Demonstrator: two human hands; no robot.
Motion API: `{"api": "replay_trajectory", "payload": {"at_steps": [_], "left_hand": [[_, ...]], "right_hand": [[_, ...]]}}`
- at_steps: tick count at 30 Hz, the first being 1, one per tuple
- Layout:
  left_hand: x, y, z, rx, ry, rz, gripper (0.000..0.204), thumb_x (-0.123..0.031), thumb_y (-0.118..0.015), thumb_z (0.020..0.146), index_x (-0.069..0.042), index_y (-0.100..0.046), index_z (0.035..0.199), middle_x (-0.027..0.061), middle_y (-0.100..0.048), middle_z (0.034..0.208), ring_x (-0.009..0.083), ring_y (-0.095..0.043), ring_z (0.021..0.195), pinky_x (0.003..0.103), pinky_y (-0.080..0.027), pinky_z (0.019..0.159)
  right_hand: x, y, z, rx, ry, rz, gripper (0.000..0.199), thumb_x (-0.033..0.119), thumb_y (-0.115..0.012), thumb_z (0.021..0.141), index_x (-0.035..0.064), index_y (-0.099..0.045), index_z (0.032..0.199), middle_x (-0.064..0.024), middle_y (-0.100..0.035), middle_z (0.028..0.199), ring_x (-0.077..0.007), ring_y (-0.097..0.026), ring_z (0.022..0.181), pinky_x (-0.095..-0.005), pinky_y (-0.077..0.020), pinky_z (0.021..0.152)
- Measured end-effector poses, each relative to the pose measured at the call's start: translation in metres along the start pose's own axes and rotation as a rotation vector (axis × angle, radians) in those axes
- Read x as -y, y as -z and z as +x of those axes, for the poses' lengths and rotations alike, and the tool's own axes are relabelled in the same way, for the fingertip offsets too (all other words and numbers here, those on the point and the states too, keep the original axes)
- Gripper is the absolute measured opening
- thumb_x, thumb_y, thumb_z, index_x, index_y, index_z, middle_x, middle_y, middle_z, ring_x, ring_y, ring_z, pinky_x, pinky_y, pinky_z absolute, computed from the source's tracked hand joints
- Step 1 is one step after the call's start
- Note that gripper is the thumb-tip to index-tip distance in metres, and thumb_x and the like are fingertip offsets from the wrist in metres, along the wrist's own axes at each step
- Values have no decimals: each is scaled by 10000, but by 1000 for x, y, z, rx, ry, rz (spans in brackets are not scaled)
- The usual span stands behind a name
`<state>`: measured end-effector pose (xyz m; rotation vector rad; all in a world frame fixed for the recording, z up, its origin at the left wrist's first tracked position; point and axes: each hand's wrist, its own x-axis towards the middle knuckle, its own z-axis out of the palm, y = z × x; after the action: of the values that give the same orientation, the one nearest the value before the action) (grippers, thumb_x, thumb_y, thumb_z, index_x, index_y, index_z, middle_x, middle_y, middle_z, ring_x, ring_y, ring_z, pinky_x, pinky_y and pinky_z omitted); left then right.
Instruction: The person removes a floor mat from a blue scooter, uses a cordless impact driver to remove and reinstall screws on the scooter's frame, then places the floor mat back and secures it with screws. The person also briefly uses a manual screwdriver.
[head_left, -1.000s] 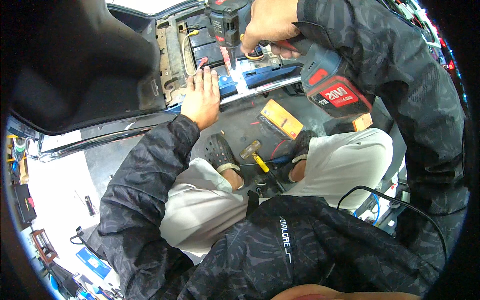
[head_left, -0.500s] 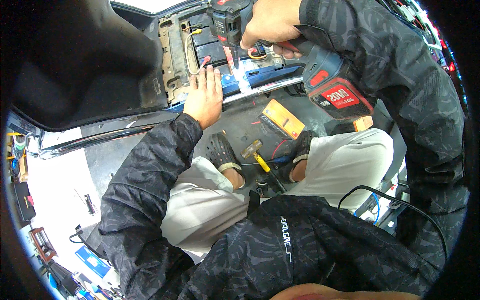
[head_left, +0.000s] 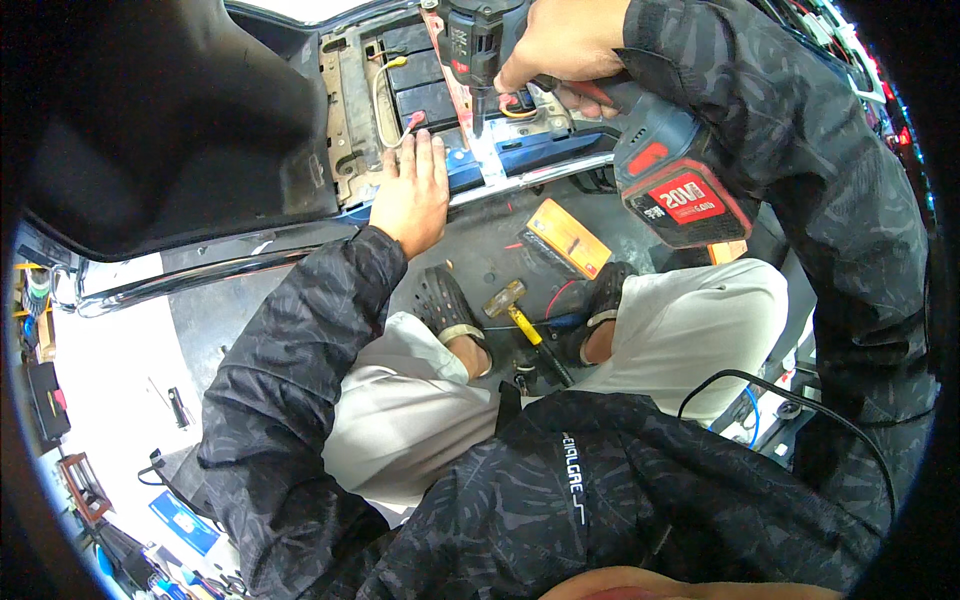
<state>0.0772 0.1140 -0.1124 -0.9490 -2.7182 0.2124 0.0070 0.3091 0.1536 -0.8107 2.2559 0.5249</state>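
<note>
My right hand [head_left: 570,45] grips a black cordless impact wrench [head_left: 475,45] by its handle; a red-labelled battery pack [head_left: 685,195] sits at its base. The tool's socket [head_left: 479,115] points down at a rusty red metal strap [head_left: 450,75] laid across dark batteries [head_left: 415,72]. Whether the socket touches the strap's bright end [head_left: 486,160] I cannot tell. Resting flat on the blue front edge of the battery bay, my left hand [head_left: 412,198] has its fingers stretched out and holds nothing. Just beyond its fingertips is a red terminal cap [head_left: 416,119] with a pale cable.
A chrome rail [head_left: 535,178] runs along the bay's front edge. Below it, an orange box [head_left: 568,238] lies on the dark floor. Between my feet lies a yellow-and-black hammer [head_left: 525,328]. A large black moulded panel [head_left: 180,130] rises at the left.
My right hand and the impact wrench have shifted slightly to the right, with the battery pack a little lower. My left hand stays in nearly the same place.
</note>
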Motion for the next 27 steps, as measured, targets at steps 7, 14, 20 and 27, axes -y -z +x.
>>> {"api": "replay_trajectory", "payload": {"at_steps": [7, 14, 20, 27], "left_hand": [[1, 1, 1, 58, -17, 41, 734, -215, -595, 881, 134, -406, 1499, 336, -425, 1544, 463, -455, 1423, 601, -366, 1158], [1, -2, 1, 5, -3, 0, 793, -193, -655, 797, 136, -417, 1478, 333, -447, 1523, 455, -467, 1403, 557, -361, 1166], [1, 0, 1, 33, 0, -7, 790, -192, -649, 806, 137, -410, 1484, 331, -432, 1535, 456, -455, 1416, 561, -357, 1169], [1, 2, 2, 57, -11, 30, 773, -196, -622, 832, 141, -400, 1491, 337, -423, 1542, 464, -451, 1420, 572, -368, 1161]], "right_hand": [[6, -3, 0, 15, -110, 96, 306, 284, -566, 979, 84, -766, 1097, -101, -786, 871, -255, -758, 819, -388, -576, 782], [-12, -7, 14, 116, -236, 146, 373, 242, -602, 913, 149, -729, 1251, -111, -785, 946, -303, -752, 873, -398, -565, 771], [-11, 4, 9, 132, 77, -157, 320, 221, -601, 935, 136, -735, 1213, -116, -782, 951, -304, -752, 875, -411, -563, 755], [-15, 8, 11, 135, 80, -76, 290, 206, -598, 934, 130, -730, 1181, -131, -777, 948, -319, -749, 874, -436, -558, 759]]}}
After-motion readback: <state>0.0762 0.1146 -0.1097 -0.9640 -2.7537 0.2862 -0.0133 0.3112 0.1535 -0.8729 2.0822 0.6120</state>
